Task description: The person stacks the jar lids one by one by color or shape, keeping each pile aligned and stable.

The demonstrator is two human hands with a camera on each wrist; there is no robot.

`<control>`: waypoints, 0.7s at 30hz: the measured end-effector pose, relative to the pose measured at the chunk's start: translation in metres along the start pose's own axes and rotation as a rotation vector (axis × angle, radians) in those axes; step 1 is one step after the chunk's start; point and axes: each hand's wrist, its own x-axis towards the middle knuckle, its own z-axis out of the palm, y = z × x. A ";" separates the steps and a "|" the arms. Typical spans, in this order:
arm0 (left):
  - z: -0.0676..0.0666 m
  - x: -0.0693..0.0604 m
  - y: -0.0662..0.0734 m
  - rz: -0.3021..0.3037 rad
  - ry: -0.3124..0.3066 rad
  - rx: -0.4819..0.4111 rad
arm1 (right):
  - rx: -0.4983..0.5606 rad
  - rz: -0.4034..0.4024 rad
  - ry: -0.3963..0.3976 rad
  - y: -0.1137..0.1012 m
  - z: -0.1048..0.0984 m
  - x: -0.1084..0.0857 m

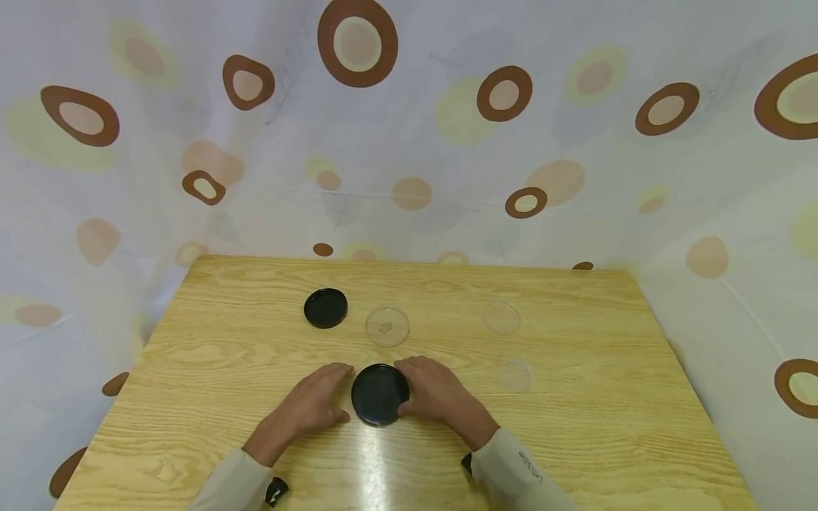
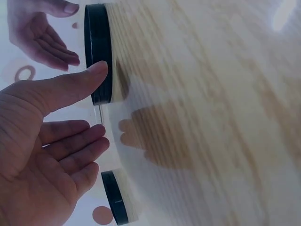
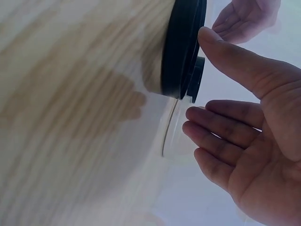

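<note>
One black dish [image 1: 380,395] between left fingers [image 1: 334,372], right fingers [image 1: 417,365].

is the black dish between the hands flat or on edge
Flat: the black dish shows its round face upward in the head view.

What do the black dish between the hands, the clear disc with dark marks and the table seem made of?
Black dish: probably hard plastic, glossy; its rim catches light. Clear disc: see-through plastic or glass, I can't tell which; the colour beneath shows through. Table: wood or wood-look laminate, with a sheen; grain lines and a bright reflected streak show.
</note>
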 end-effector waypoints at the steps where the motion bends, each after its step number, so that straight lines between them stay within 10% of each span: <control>1: -0.001 0.000 -0.001 -0.009 -0.002 0.000 | -0.010 -0.004 0.002 0.000 -0.001 0.001; 21: -0.033 0.017 -0.024 -0.021 0.075 0.033 | -0.015 0.033 0.025 -0.005 -0.023 0.043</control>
